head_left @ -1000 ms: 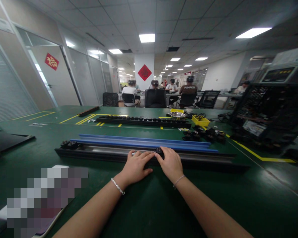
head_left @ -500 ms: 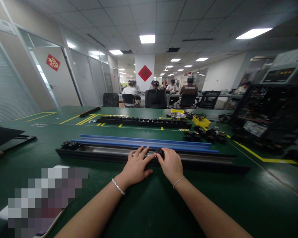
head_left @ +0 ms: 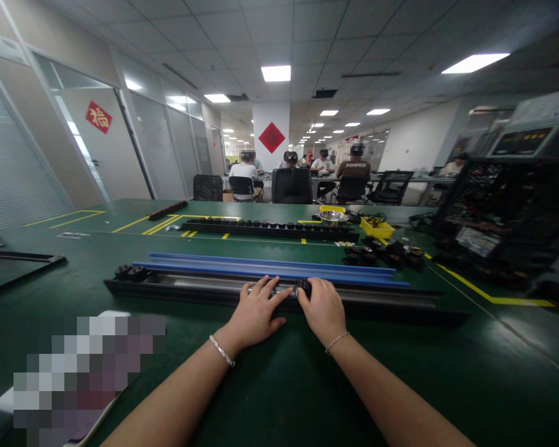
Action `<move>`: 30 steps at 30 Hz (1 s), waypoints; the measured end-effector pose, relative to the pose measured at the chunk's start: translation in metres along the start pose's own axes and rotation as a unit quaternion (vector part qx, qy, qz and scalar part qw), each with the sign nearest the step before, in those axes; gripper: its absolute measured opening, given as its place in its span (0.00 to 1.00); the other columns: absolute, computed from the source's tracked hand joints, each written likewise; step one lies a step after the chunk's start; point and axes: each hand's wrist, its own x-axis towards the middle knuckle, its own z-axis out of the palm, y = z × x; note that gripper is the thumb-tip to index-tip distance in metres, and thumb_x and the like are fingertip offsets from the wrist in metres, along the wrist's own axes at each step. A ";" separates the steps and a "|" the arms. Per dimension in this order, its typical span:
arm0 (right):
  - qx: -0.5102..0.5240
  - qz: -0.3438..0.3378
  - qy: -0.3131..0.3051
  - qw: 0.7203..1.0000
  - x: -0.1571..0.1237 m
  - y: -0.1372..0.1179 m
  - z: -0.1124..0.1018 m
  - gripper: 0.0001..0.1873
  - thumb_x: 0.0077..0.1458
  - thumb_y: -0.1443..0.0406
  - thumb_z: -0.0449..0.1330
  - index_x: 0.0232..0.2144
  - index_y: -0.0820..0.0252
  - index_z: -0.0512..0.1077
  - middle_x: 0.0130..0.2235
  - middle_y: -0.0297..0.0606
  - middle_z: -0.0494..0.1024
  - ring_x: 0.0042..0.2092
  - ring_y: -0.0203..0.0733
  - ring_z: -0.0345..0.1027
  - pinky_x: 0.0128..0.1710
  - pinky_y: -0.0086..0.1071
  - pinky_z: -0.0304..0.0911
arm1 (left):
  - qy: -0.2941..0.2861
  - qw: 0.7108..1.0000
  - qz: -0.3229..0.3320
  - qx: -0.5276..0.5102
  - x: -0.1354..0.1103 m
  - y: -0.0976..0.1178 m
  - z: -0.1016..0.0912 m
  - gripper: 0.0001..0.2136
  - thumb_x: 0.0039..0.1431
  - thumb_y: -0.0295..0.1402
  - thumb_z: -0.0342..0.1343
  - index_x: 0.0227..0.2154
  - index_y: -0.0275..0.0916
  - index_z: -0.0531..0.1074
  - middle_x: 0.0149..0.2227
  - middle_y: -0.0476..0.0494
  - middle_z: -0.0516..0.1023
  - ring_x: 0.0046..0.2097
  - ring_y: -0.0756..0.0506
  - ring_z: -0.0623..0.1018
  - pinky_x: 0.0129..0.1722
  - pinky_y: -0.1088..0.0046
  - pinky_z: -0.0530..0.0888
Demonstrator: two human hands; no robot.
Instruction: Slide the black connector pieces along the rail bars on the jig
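A long black channel (head_left: pixel 190 284) with a bare metal inside lies across the green table before me. My left hand (head_left: pixel 256 313) rests over its near wall with fingers spread, the fingertips reaching into the channel. Just to the right, my right hand (head_left: pixel 323 308) grips a small black block-shaped part (head_left: pixel 304 287) between thumb and fingers, at the channel. The part's far side is hidden by the hand. More small black parts (head_left: pixel 130 272) sit at the channel's left end. Right behind the channel lies a blue rail (head_left: pixel 270 267).
Farther back stands a black strip (head_left: pixel 270 228) filled with small parts. A metal bowl (head_left: pixel 333 216), a yellow bin (head_left: pixel 377 228) and loose black parts (head_left: pixel 384 253) lie at the back right. A dark rack (head_left: pixel 484 217) stands right; a black frame (head_left: pixel 18 267) lies left.
My right hand has shifted slightly right with the black part, which looks turned. My left hand stays put. At the far left, another person's hand and a dark panel have left the view.
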 end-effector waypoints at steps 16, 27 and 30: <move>-0.031 0.049 -0.009 0.998 0.000 0.018 -0.019 0.14 0.53 0.61 0.50 0.36 0.64 0.70 0.40 0.45 0.74 0.44 0.45 0.63 0.44 0.35 0.55 | 0.003 1.000 -0.005 0.001 0.000 0.002 -0.003 0.30 0.52 0.40 0.56 0.57 0.55 0.53 0.62 0.43 0.54 0.62 0.36 0.53 0.54 0.48 0.53; -0.068 0.081 -0.028 0.994 0.002 0.033 -0.034 0.14 0.52 0.60 0.49 0.34 0.64 0.70 0.36 0.45 0.73 0.41 0.46 0.63 0.40 0.35 0.56 | 0.001 1.000 -0.009 -0.010 0.000 0.003 -0.005 0.24 0.53 0.40 0.53 0.54 0.49 0.58 0.62 0.43 0.54 0.62 0.36 0.53 0.53 0.49 0.55; -0.087 0.099 -0.044 0.990 0.004 0.040 -0.042 0.15 0.51 0.60 0.49 0.33 0.63 0.71 0.36 0.45 0.74 0.40 0.46 0.64 0.38 0.35 0.57 | -0.003 1.000 -0.010 -0.013 -0.001 0.003 -0.007 0.23 0.53 0.40 0.53 0.53 0.49 0.59 0.62 0.43 0.54 0.62 0.36 0.52 0.54 0.49 0.55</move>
